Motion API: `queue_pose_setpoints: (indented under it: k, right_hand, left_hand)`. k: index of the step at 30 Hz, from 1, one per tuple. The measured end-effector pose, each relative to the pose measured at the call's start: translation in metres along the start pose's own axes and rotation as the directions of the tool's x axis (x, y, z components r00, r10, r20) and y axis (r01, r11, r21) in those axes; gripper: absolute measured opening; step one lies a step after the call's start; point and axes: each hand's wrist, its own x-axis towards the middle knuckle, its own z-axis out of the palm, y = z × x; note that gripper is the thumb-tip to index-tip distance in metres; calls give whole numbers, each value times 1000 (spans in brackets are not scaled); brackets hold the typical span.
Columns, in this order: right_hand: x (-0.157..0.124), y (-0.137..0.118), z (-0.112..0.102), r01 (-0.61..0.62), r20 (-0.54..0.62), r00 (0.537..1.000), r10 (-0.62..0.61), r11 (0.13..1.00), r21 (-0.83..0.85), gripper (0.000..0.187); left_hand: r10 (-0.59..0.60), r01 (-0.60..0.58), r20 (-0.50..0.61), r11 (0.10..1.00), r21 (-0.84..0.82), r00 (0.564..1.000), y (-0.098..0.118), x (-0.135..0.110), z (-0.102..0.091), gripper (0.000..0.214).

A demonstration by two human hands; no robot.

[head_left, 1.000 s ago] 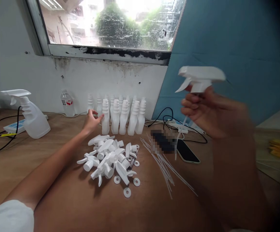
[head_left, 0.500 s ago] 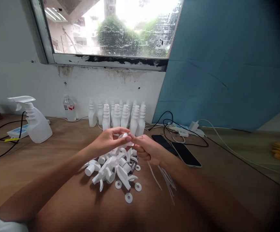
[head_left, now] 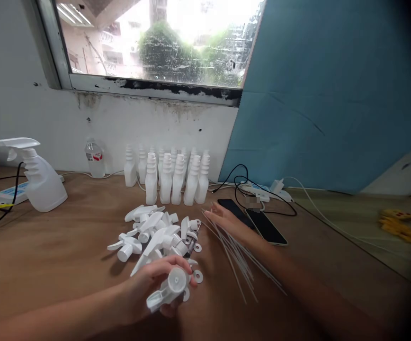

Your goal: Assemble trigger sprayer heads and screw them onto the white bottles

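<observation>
In my left hand (head_left: 156, 279), at the front of the table, is a white trigger spray head (head_left: 177, 280). Its round collar faces up toward me, and my fingers wrap round the body from behind. My right hand (head_left: 221, 218) is farther back on the right, at the upper ends of a bundle of thin white plastic tubes (head_left: 239, 260). Its fingertips are drawn together at a tube end; how many tubes they pinch is unclear. Between the hands lies a pile of white trigger spray heads (head_left: 159, 237), with flat white washers (head_left: 198, 276) along its right side.
White bottles (head_left: 179, 177) stand in rows by the wall. At left are an assembled spray bottle (head_left: 45, 182) and a clear water bottle (head_left: 95, 158). Two phones (head_left: 266, 227) lie beyond my right forearm, with a power strip (head_left: 260, 192) and cables behind.
My hands have parted from over the pile. The left came down toward me with a spray head, collar now facing up. The right moved to the tube ends, and more tubes show.
</observation>
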Motion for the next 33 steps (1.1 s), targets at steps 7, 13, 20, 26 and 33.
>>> queue_pose_setpoints:
  k: [7,13,20,26,33]
  right_hand:
    - [-18,12,16,735,482,668,-567,402,-546,20]
    - [-26,10,27,827,751,461,-473,-78,-556,20]
    - [-37,-11,21,845,386,498,-777,333,-418,6]
    - [-77,-60,31,568,121,779,-615,775,278,22]
    - [-101,-67,48,635,258,695,-671,741,218,27]
  left_hand:
    - [28,-42,208,997,60,978,-1,-12,-6,47]
    - [27,-50,81,955,291,996,-12,-3,-11,38]
    - [-20,20,-4,912,410,1000,-12,-1,-7,37]
    - [-21,26,-16,912,410,1000,-11,-2,-5,35]
    - [2,8,-24,908,418,1000,-15,-2,-4,37]
